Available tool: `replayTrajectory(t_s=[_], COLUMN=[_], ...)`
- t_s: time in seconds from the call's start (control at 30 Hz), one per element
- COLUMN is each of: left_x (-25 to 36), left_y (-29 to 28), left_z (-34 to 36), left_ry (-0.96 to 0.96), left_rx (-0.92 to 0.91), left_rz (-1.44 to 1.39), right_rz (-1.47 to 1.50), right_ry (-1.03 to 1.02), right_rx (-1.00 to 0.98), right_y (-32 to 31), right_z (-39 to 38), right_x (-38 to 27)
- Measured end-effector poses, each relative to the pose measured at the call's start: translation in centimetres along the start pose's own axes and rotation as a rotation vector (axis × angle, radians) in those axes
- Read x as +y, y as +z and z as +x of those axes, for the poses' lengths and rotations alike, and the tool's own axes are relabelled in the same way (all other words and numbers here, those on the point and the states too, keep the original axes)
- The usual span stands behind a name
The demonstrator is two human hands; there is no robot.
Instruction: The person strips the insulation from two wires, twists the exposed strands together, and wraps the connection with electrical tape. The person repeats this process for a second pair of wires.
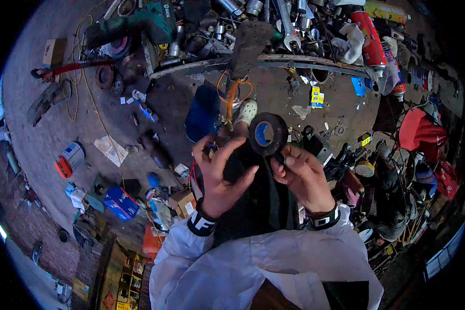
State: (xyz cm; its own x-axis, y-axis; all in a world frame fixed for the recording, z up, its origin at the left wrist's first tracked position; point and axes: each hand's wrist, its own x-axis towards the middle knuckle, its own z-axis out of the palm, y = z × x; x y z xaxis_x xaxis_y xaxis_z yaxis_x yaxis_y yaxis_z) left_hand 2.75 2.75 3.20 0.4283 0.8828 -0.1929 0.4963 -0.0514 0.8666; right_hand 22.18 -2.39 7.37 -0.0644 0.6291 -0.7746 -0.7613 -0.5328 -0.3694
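My right hand (307, 178) is closed, its thumb and fingers pinching the lower edge of a roll of black tape (283, 135) with a blue core. The roll stands above my dark-clothed lap. My left hand (222, 178) is beside it, thumb and index finger spread apart. A small dark thing shows behind its fingers, too hidden to name. Just beyond my left hand an orange cable (231, 101) hangs from a dark, flat-faced piece (250, 49). A thin red wire (192, 175) runs beside my left wrist.
Ahead is a workbench (212, 63) heaped with sockets, a wrench (288, 28) and a red spray can (369, 41). A green power tool (155, 23) lies at its left. On the floor are a blue box (120, 203), a paint can (71, 157) and a red cloth (421, 132).
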Motion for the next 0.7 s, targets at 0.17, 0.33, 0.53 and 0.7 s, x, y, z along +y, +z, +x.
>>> replayTrajectory(t_s=[0.17, 0.33, 0.53, 0.7], left_x=[-0.1, -1.8, -1.4, -1.4], left_y=[0.0, 0.8, 0.9, 0.6], left_z=[0.5, 0.2, 0.1, -0.2], left_ry=[0.043, 0.148, 0.102, 0.100], left_rx=[-0.104, -0.120, -0.135, -0.151], left_rz=[0.058, -0.029, -0.192, -0.194], right_rz=[-0.014, -0.028, -0.404, -0.610], right_ry=[0.070, 0.127, -0.263, -0.327], right_rx=[-0.010, 0.067, 0.321, 0.134], right_y=[0.2, -0.3, -1.1, -1.3], right_z=[-0.3, -0.5, 1.3, 2.6], right_x=[1.5, 0.9, 0.5, 1.1])
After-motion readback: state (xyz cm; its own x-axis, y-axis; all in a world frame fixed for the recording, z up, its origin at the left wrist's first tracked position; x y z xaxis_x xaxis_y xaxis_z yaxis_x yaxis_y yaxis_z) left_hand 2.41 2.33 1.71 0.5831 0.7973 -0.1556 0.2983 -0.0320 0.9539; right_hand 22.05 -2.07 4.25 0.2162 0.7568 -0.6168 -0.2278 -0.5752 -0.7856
